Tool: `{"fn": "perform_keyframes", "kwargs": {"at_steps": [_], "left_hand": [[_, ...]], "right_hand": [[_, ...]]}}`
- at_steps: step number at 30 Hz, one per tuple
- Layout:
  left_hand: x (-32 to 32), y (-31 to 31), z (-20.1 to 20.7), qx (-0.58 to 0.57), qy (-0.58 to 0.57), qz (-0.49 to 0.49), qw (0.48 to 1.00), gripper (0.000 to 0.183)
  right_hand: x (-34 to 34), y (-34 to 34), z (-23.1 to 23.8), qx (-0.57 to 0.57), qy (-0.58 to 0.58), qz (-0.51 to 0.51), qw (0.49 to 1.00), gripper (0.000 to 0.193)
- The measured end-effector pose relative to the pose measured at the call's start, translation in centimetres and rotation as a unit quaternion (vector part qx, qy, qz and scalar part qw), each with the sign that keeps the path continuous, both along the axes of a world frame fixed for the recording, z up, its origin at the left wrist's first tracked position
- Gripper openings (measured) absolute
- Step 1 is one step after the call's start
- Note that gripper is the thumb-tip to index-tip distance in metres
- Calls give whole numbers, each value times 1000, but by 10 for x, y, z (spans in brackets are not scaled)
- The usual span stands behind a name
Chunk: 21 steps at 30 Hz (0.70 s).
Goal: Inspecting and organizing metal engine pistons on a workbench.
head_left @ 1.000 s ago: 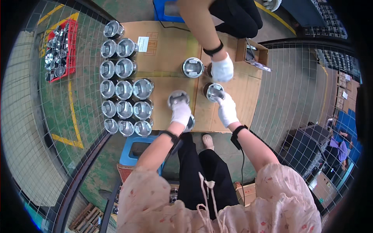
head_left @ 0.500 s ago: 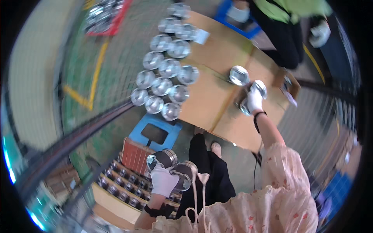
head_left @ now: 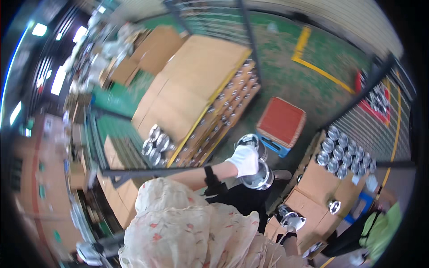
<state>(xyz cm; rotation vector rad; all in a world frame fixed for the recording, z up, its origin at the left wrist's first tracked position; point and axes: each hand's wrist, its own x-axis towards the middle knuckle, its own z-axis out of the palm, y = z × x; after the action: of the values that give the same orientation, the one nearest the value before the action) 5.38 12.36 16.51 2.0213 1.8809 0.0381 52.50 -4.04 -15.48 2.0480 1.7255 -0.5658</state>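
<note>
My left hand (head_left: 245, 161), in a white glove, is closed on two silver metal pistons. One piston (head_left: 247, 141) lies beyond the fingers, and the other piston (head_left: 260, 177) sits by the near side of the palm. Lower right, my gloved right hand (head_left: 293, 222) is closed around pistons (head_left: 284, 213) over the cardboard-covered table (head_left: 307, 196); its fingers are partly hidden, and whether the pistons touch the cardboard is unclear. A single piston (head_left: 334, 206) stands on that table. Several more pistons (head_left: 342, 154) form rows at its far end.
Left of my left hand stands a layered stack (head_left: 192, 76) of pistons and cardboard, with a few loose pistons (head_left: 156, 146) on top. A red-topped stool (head_left: 281, 121) is just ahead. Metal rails (head_left: 143, 172) border the stack. A co-worker in green (head_left: 382, 228) is at right.
My view has swung left, bringing the layered stack into sight and shifting the table to the lower right. Both hands still hold pistons; the left hand's pair is now near the stool and stack.
</note>
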Motion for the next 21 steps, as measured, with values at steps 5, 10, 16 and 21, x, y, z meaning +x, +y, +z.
{"fn": "perform_keyframes", "kwargs": {"at_steps": [5,10,16,21], "left_hand": [[-130,-77,53,11,59,166,984,19],[-291,-115,82,63,157,392,904,33],[-520,-177,50,-81,316,506,799,35],[-627,-242,5,-122,304,515,792,40]], "right_hand": [[-90,27,82,-15,-43,-12,999,39],[-135,51,134,-98,-118,176,972,42],[-233,108,190,-67,-177,397,898,34],[-339,179,224,47,-30,379,924,20]]}}
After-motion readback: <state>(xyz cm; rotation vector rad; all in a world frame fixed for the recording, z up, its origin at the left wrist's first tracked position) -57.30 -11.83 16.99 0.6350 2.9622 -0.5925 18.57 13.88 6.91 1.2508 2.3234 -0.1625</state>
